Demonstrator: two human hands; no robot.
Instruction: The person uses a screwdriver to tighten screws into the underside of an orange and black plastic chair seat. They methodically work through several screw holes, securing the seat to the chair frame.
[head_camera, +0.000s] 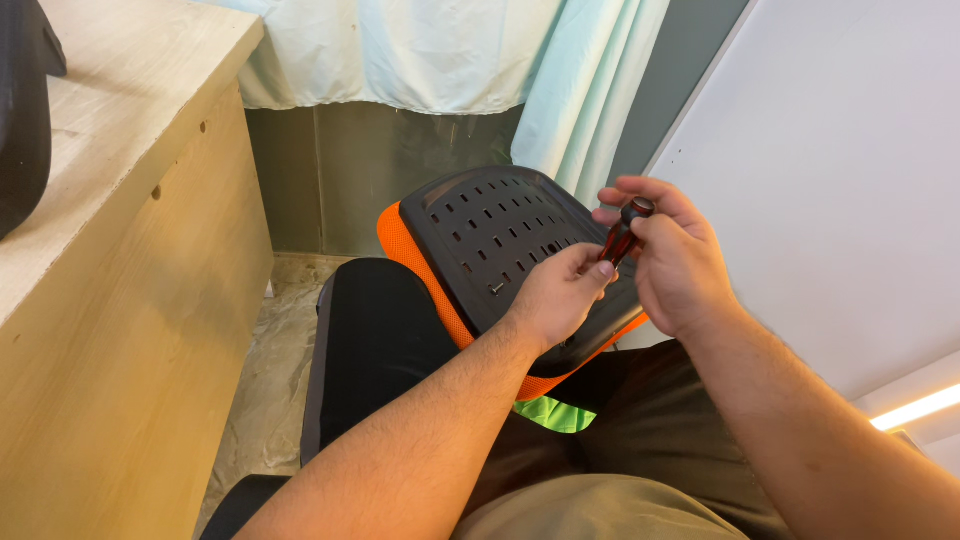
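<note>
Frame centre: right hand (668, 262) clamped on dark red-handled screwdriver (622, 235), left hand (557, 296) pinching its shaft over black perforated plastic chair panel (500, 240). Looks like screw-driving; next needs tip seated square.

The screwdriver (622, 232) has a dark reddish, see-through handle with a black rounded cap at its top end. It stands nearly upright, leaning a little to the right, over the right part of the chair back panel (500, 250); its lower shaft is hidden. The panel is a black plastic shell, curved and pierced with rows of short slots, edged below with bright orange mesh. It lies tilted across the person's lap, its slotted face up, with a small metal screw point showing near its lower middle.
</note>
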